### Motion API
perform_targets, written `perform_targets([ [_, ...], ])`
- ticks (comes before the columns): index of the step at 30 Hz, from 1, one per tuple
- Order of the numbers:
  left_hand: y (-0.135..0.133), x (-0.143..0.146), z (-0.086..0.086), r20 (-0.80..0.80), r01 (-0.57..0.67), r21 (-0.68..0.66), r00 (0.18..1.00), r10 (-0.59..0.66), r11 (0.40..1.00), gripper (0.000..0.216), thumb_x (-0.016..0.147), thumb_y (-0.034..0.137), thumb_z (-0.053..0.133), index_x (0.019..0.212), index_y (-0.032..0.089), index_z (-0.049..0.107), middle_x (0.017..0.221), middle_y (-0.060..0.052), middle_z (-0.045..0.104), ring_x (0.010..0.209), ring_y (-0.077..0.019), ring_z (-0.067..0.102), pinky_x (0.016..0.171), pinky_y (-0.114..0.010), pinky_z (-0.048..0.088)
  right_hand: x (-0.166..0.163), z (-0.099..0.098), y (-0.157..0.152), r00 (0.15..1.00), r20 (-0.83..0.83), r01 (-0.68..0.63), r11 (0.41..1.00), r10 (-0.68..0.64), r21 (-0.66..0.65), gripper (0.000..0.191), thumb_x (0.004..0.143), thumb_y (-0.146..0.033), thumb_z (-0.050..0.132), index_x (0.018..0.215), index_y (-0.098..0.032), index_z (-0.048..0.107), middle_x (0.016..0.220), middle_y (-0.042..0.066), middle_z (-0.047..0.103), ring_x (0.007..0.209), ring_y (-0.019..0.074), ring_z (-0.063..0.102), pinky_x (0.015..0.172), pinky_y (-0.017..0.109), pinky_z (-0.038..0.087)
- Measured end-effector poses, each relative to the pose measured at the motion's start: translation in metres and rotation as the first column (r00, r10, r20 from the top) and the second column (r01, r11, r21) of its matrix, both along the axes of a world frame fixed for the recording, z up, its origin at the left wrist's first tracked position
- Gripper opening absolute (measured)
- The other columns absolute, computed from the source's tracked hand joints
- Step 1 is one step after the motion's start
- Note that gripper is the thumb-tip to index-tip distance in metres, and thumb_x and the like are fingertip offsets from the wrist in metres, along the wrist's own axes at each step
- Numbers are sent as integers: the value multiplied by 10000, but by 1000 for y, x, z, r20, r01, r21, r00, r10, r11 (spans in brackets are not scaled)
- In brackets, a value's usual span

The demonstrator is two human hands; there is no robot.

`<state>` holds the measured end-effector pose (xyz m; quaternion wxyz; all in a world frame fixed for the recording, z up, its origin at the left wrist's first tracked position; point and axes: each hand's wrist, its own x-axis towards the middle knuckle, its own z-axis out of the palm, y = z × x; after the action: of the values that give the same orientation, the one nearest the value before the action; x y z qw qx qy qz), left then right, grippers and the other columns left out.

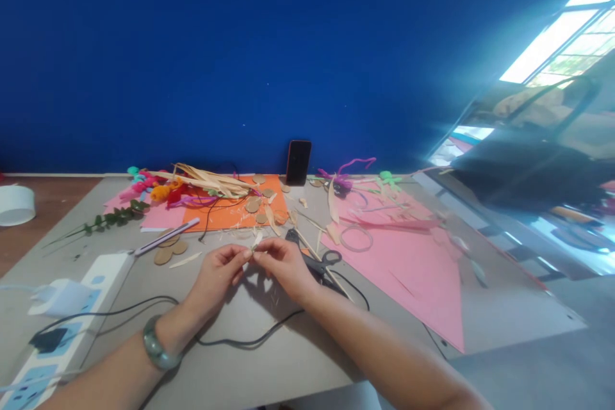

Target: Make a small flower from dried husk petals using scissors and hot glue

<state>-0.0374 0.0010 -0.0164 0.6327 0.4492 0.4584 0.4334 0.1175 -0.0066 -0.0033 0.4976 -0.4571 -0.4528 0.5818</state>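
Observation:
Fingertips of my left hand [221, 272] and my right hand [286, 264] meet above the table, both closed in a pinch. Between them is a small pale, leaf-like scrap [257, 240]; its exact kind is too small to tell. Black-handled scissors [331, 259] lie just beyond my right hand, partly hidden by it. Beside them is a black object [292, 237], also partly covered. A thin pale stick [342, 286] runs by my right wrist. Left of my left hand lie a pale husk-like strip [186, 260] and brown discs [164, 255].
A white power strip [108, 267] with plugs and a black cord [240, 342] occupies the left and front. Orange paper [218, 216], pink paper [408, 262], dried strips [211, 179] and a green leafy sprig [113, 218] lie behind. A phone [298, 163] leans against the blue wall.

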Motion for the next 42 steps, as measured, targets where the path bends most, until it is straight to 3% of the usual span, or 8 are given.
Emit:
perform_targets([
  [16, -4, 2, 4, -165, -61, 149, 983, 86, 987, 325, 674, 467, 719, 691, 148, 660, 462, 40, 507, 404, -79, 403, 388, -188, 291, -3, 1, -2, 995, 82, 57, 995, -64, 87, 202, 673, -344, 721, 669, -155, 649, 607, -9, 600, 499, 79, 457, 470, 203, 362],
  [20, -5, 3, 4, -169, -59, 172, 982, 89, 983, 303, 668, 447, 722, 660, 150, 664, 432, 41, 495, 392, -81, 399, 386, -193, 284, -2, 4, -2, 991, 123, 55, 996, -62, 67, 218, 690, -357, 702, 633, -156, 640, 533, -29, 548, 449, 67, 408, 422, 194, 313],
  [26, -5, 4, 6, -180, -32, 153, 982, 60, 988, 329, 654, 461, 730, 683, 137, 682, 418, 40, 489, 380, -78, 399, 380, -190, 288, -1, 6, -1, 991, 117, 63, 997, -68, 46, 241, 692, -358, 707, 597, -161, 605, 473, -56, 477, 430, 62, 373, 409, 193, 285],
  [42, -4, 4, 3, -152, -23, 143, 987, 45, 989, 299, 635, 414, 757, 718, 135, 686, 491, 14, 578, 408, -87, 475, 403, -194, 355, 0, 5, 0, 989, 125, 72, 995, -81, 75, 244, 692, -365, 705, 593, -169, 599, 474, -49, 484, 436, 67, 373, 405, 190, 289],
])
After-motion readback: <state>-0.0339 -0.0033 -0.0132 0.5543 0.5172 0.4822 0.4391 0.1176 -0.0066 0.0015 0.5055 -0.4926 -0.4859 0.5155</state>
